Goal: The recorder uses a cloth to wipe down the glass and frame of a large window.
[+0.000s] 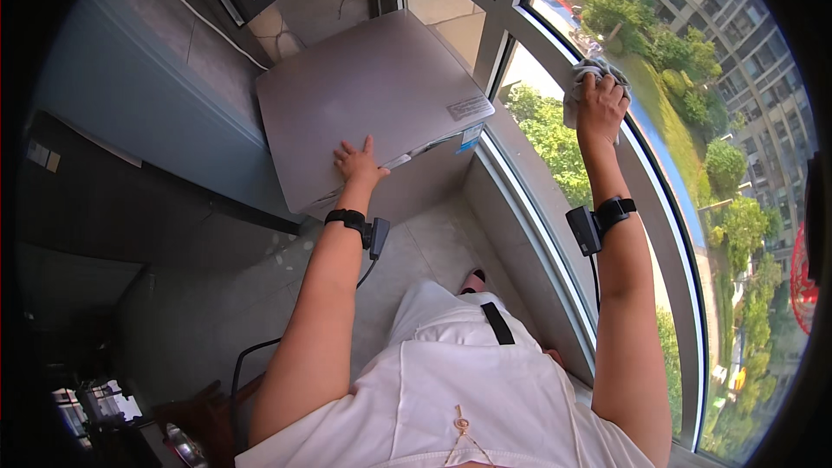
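My right hand (599, 110) grips a crumpled grey cloth (595, 71) and presses it against the window, at the frame beside the large glass pane (676, 117). How much of the cloth touches glass and how much touches frame is hidden by my fingers. My left hand (359, 162) rests flat, fingers spread, on the front part of a grey metallic top (383, 78) of a box-shaped appliance (422, 182). Nothing is held in that hand. A label with writing (469, 108) sits at the top's right corner.
A grey-blue panel (156, 91) stands left of the appliance. A white cable (195, 10) runs down behind it. The window frame (559, 58) and sill rail (533, 240) curve along my right. Black cables (240, 364) hang from my wrist devices. Grey tiles (396, 253) cover the floor.
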### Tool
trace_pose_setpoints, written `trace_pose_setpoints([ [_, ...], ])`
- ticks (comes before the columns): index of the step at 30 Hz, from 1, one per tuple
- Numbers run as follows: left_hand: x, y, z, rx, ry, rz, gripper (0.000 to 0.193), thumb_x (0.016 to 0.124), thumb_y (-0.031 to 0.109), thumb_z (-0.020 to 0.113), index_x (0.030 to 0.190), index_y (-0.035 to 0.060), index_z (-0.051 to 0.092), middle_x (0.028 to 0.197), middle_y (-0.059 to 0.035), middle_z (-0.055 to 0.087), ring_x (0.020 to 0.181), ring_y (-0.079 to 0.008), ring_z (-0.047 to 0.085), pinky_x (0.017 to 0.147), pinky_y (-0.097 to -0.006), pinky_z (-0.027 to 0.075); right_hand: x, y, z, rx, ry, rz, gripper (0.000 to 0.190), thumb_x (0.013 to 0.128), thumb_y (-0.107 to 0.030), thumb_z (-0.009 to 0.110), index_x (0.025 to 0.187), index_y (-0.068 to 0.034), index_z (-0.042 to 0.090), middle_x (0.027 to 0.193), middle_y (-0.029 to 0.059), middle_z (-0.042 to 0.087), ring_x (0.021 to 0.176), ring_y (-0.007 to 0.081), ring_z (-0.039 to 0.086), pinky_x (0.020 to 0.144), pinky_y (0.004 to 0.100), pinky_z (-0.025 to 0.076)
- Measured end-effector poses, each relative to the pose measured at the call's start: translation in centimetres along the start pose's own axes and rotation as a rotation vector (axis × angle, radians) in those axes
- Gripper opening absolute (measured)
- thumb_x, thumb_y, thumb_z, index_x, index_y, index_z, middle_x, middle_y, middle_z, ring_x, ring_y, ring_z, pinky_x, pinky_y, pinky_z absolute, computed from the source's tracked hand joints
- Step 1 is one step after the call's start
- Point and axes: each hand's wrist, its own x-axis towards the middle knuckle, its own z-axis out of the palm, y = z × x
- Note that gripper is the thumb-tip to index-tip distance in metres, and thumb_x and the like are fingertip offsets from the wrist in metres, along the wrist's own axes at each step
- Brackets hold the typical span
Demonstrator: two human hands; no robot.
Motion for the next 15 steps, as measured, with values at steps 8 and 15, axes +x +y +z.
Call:
trace_pose_setpoints([
  [8,0.5,-0.3,0.3,-0.022,0.044,0.017,0.102,0.071,0.054,0.078,0.153,0.0328,0.021,0.154,-0.0307,0.018,0.139,-0.0522,0.025,0.11,-0.0516,0.032,6.7,-6.4,3.6,0.074,0.062,-0.039,0.007,0.086,-0.015,0.054,0.092,-0.018,0.055,0.092,0.0056,0.055,0.083,0.0239,0.056,0.07,0.0375,0.044],
  [15,-0.6,-0.2,-0.5,0.008,0.014,0.045,0.104,0.07,0.053,0.079,0.153,0.0302,0.021,0.153,-0.0331,0.019,0.137,-0.054,0.027,0.109,-0.0508,0.034,9.9,-9.8,5.8,0.097,0.136,-0.102,0.004,0.085,-0.017,0.055,0.086,-0.019,0.053,0.086,0.0039,0.055,0.079,0.021,0.056,0.065,0.0347,0.044],
])
